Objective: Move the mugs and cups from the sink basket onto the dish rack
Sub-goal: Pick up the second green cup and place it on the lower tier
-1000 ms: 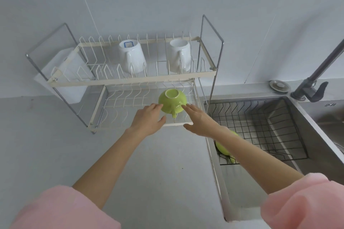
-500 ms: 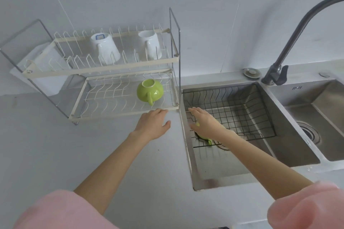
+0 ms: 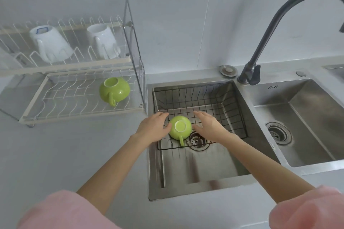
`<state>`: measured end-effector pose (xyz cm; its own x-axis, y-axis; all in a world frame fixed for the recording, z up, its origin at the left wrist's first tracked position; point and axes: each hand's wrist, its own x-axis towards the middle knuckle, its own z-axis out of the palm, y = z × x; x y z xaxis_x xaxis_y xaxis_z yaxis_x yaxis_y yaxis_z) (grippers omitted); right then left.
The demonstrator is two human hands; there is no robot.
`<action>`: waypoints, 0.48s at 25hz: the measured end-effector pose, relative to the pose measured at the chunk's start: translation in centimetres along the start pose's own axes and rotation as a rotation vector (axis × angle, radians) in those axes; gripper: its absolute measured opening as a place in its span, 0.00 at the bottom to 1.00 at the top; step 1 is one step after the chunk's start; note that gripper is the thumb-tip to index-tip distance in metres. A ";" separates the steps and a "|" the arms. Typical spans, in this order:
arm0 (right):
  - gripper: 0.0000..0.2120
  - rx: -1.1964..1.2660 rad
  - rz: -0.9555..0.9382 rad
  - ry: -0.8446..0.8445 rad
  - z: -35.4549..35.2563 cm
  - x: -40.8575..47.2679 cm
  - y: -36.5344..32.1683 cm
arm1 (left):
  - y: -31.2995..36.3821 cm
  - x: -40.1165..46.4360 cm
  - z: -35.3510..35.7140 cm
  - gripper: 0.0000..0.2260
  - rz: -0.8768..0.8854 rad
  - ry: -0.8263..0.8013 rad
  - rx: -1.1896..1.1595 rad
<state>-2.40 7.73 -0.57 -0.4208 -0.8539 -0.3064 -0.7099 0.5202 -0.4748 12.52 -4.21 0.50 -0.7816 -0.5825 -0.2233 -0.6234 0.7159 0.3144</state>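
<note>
My left hand (image 3: 152, 128) and right hand (image 3: 209, 126) flanking upside-down lime-green ceramic cup (image 3: 180, 129) in black wire sink basket (image 3: 230, 107), fingers spread loose, left fingertips touching cup's side, right ones just beside it. Second lime-green cup (image 3: 114, 90) sitting inverted on lower tier of cream wire dish rack (image 3: 78, 115); two white mugs (image 3: 50, 42) resting on upper tier.
</note>
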 end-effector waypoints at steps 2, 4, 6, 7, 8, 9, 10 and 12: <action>0.28 0.015 0.010 -0.026 -0.2 0.7 1.6 | 0.7 1.0 1.0 0.23 -0.034 -0.029 -0.038; 0.27 0.022 0.018 -0.059 -0.4 1.5 2.9 | 1.3 2.0 2.1 0.23 -0.072 -0.084 -0.093; 0.27 0.036 0.031 -0.097 -0.4 2.6 4.0 | 1.8 3.1 3.4 0.23 -0.133 -0.145 -0.186; 0.27 0.045 0.040 -0.118 -0.2 3.1 4.4 | 1.9 3.6 4.1 0.23 -0.170 -0.167 -0.237; 0.26 0.054 0.051 -0.140 0.0 3.6 4.7 | 2.0 4.2 4.6 0.23 -0.206 -0.183 -0.287; 0.26 0.067 0.064 -0.159 0.4 4.0 5.0 | 2.0 4.7 5.2 0.22 -0.236 -0.198 -0.337; 0.26 0.084 0.079 -0.178 0.7 4.6 5.4 | 2.1 5.3 5.8 0.22 -0.264 -0.208 -0.390; 0.26 0.128 0.104 -0.201 1.4 5.7 5.9 | 2.2 6.3 6.7 0.19 -0.331 -0.204 -0.517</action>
<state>-8.15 5.98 -6.25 -0.3578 -0.7817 -0.5109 -0.5858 0.6139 -0.5291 6.05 -3.73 -6.44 -0.5702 -0.6195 -0.5395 -0.7804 0.2035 0.5912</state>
